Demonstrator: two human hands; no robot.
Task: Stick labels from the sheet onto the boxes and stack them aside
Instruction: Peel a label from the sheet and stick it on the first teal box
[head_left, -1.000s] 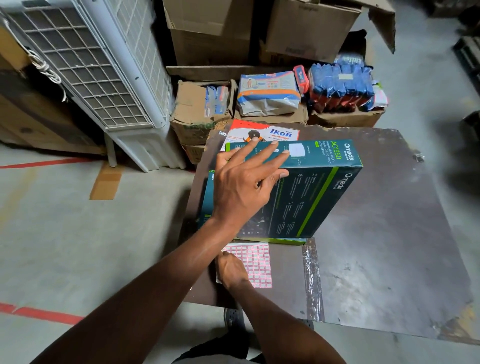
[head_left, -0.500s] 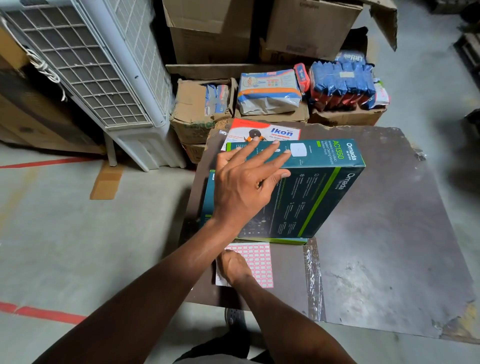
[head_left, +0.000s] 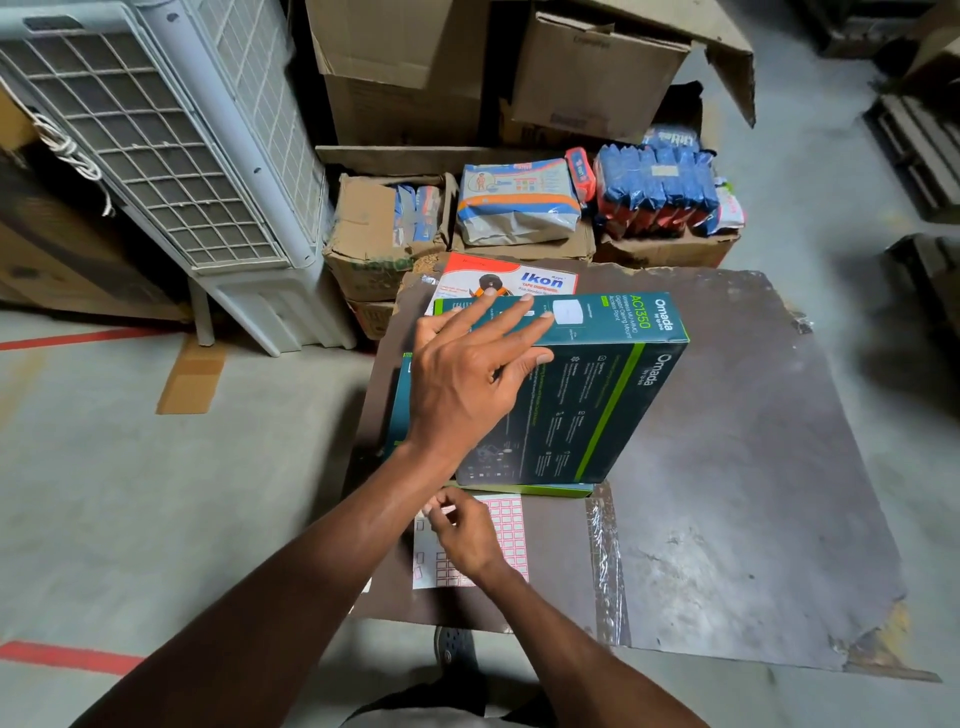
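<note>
Hands: left hand (head_left: 467, 384) lying spread on upright teal cardboard box (head_left: 587, 395); right hand (head_left: 465, 530) pinching at pink-gridded white label sheet (head_left: 506, 525) on brown table (head_left: 727, 467).

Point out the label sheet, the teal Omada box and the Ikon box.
label sheet (head_left: 506, 525): head view, on the pink grid right of the hand.
teal Omada box (head_left: 597, 410): head view, on its dark printed face.
Ikon box (head_left: 540, 281): head view, on the blue logo.
</note>
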